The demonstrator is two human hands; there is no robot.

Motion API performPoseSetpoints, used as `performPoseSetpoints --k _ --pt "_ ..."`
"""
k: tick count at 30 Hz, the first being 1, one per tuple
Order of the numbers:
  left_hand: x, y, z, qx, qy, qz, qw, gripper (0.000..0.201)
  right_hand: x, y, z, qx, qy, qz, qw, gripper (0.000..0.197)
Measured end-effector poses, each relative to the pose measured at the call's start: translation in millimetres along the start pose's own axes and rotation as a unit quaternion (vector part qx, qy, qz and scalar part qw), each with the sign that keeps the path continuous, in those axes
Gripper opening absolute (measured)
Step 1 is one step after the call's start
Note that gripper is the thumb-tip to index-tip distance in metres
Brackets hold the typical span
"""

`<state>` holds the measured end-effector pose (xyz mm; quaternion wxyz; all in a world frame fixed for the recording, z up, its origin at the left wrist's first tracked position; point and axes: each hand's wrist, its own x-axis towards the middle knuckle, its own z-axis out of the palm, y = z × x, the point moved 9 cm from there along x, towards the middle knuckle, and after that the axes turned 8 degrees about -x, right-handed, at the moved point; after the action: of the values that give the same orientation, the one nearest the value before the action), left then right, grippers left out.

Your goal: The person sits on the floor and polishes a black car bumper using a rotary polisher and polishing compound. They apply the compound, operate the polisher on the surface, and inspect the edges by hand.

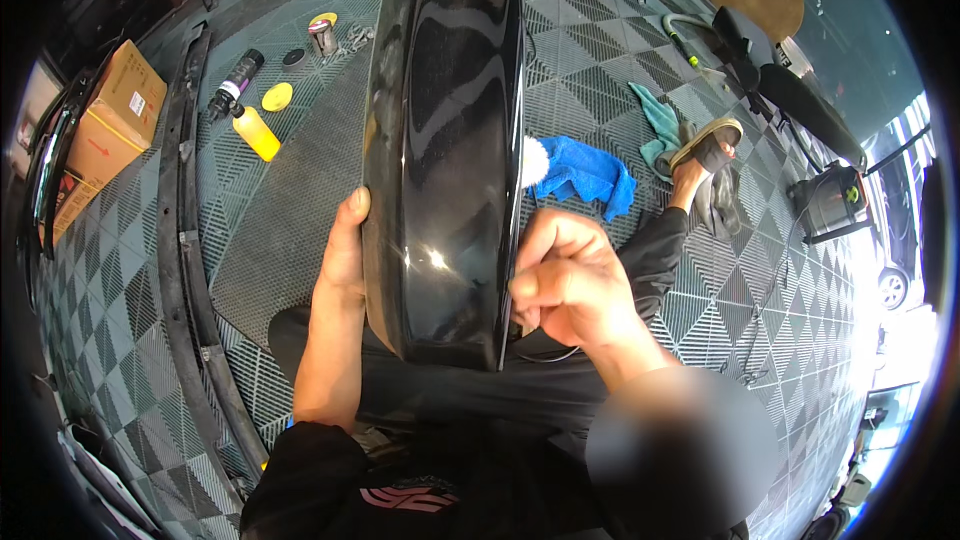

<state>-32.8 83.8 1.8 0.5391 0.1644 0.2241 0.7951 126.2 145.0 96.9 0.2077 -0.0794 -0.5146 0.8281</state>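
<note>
A long glossy black car body panel (pixel 440 140) stands on edge over my lap and runs away from me. My left hand (pixel 345 250) grips its left edge, thumb up along the rim. My right hand (pixel 570 285) is curled shut against the panel's right edge near its lower end; whether it pinches a thin dark cable there, I cannot tell. A white fluffy pad (pixel 533 160) peeks out from behind the panel's right edge.
A blue cloth (pixel 590 175) and a teal cloth (pixel 660 125) lie on the tiled floor (pixel 620 50) to the right, near my sandalled foot (pixel 705 150). On the left are a yellow bottle (pixel 257 132), a black spray bottle (pixel 235 80), a cardboard box (pixel 110 130) and a long black trim strip (pixel 180 240).
</note>
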Motion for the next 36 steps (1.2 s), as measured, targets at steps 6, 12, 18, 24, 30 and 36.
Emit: performPoseSetpoints --k 6,12,18,24,30,36 --pt "2 -1 7 -0.052 -0.016 -0.003 0.999 0.068 1 8 4 0.069 0.015 0.035 0.997 0.009" --pt "2 2 4 -0.015 -0.022 0.001 1.000 0.068 2 -2 1 0.041 0.037 0.006 0.998 0.010" --pt "0 4 -2 -0.023 0.011 0.009 1.000 0.070 -2 12 11 0.066 0.004 0.045 0.997 0.010" --pt "1 5 1 -0.002 0.023 0.001 1.000 0.071 7 -3 2 0.022 0.036 0.013 0.999 0.009" --pt "2 5 -6 -0.017 0.055 0.020 0.998 0.070 -1 10 10 0.035 0.019 0.038 0.998 0.010" --pt "2 3 0 0.000 0.011 0.014 1.000 0.066 -10 12 7 0.011 0.016 0.027 0.999 0.011"
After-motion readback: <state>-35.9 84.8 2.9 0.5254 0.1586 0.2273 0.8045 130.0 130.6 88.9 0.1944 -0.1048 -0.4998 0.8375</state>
